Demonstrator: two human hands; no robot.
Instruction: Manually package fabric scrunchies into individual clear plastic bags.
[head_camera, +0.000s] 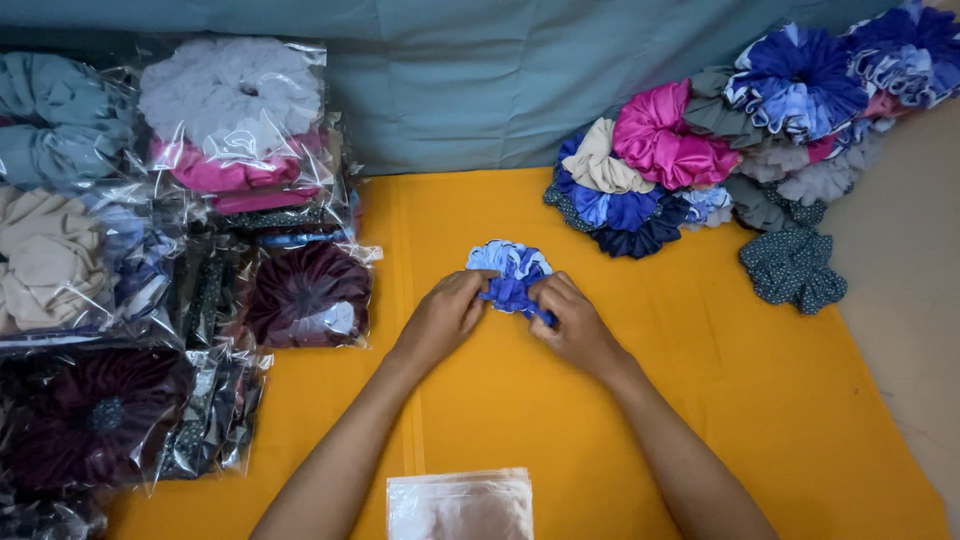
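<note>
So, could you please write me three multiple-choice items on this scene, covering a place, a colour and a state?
1. Where does the stack of empty clear bags lie?
A. near edge, between the forearms
B. on the loose pile
C. far left

2. What colour is the cloth under the hands?
A. teal
B. orange-yellow
C. white

3. How is the blue scrunchie held?
A. by both hands
B. by one hand
C. untouched

Answers: 1 A, it sits at the bottom centre; 2 B, the cloth is orange-yellow; 3 A, left hand and right hand both grip it.
</note>
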